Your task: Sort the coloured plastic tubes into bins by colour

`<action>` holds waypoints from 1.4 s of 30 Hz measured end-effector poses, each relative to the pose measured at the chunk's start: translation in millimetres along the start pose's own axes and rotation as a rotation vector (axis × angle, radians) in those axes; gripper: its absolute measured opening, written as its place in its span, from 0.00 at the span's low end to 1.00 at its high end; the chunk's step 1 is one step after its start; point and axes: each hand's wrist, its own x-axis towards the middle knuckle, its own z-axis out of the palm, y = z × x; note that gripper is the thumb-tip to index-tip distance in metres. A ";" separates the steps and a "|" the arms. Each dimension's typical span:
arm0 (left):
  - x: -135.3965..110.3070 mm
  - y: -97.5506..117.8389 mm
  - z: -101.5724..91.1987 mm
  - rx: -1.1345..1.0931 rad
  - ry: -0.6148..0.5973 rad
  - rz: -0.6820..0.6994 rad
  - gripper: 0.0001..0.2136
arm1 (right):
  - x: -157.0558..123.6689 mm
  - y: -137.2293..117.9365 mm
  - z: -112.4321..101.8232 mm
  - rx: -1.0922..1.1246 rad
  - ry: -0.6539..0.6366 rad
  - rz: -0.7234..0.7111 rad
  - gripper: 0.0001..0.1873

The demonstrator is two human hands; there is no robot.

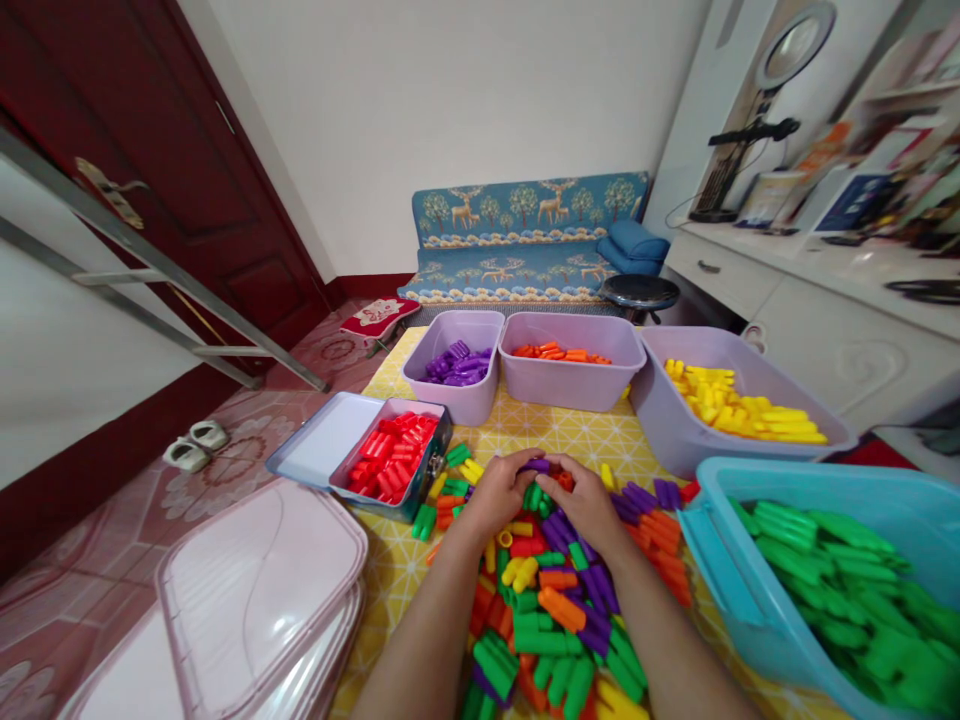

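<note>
Both my hands rest on a heap of mixed plastic pegs [555, 610] in green, purple, orange, yellow and red on a yellow patterned tabletop [525, 425]. My left hand [501, 492] curls over the pile's far edge, fingers bent around a purple peg [536, 465]. My right hand [589, 500] is cupped beside it, fingertips meeting the left hand's over the same purple peg and green pegs below. What each palm hides is unclear.
Lilac bins hold purple pegs [457, 362], orange pegs [559, 352] and yellow pegs [742, 405]. A blue tin [390, 455] holds red pegs, a light blue bin [840, 580] green ones. Pink lids [255, 590] lie at left. A sofa, stool and white cabinet stand behind.
</note>
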 end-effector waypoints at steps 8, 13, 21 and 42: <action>1.9 2.8 -7.5 0.038 -0.019 0.061 0.13 | -1.0 -6.1 -2.3 0.110 0.064 0.011 0.11; 2.1 6.1 -7.5 0.083 -0.042 0.086 0.11 | -1.6 -3.1 -0.7 0.258 0.110 0.077 0.14; -0.1 4.0 -5.0 -0.110 0.035 -0.077 0.12 | -2.5 -8.2 -2.1 0.223 0.091 0.069 0.10; 5.1 11.7 -15.1 -0.502 0.289 -0.237 0.14 | -1.6 -9.6 -4.5 0.231 0.127 0.112 0.20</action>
